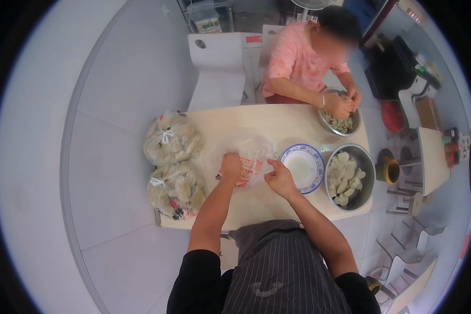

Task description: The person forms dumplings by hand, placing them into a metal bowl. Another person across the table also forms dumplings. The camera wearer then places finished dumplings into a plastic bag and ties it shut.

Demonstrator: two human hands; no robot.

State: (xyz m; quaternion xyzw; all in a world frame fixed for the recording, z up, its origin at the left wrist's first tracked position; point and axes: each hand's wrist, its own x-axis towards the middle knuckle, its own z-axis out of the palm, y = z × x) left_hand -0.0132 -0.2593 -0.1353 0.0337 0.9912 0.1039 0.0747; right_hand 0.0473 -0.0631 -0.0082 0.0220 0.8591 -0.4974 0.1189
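A clear plastic bag (256, 149) with red print lies spread on the table in front of me. My left hand (232, 166) is closed at the bag's left side, its fingertips hidden. At the right edge of the bag, my right hand (280, 179) pinches the film between thumb and fingers. Just right of that hand stands a white bowl with a blue patterned rim (320, 180), with whitish, cloudy contents. Beyond it, a steel bowl (370, 183) holds pale, flat, dumpling-like pieces (344, 178).
Two tied, filled plastic bags (172, 138) (177, 189) sit at the table's left end. Across the table (220, 118), a person in a pink shirt (298, 63) works with both hands in another steel bowl (343, 131). A white chair (217, 73) stands behind the table.
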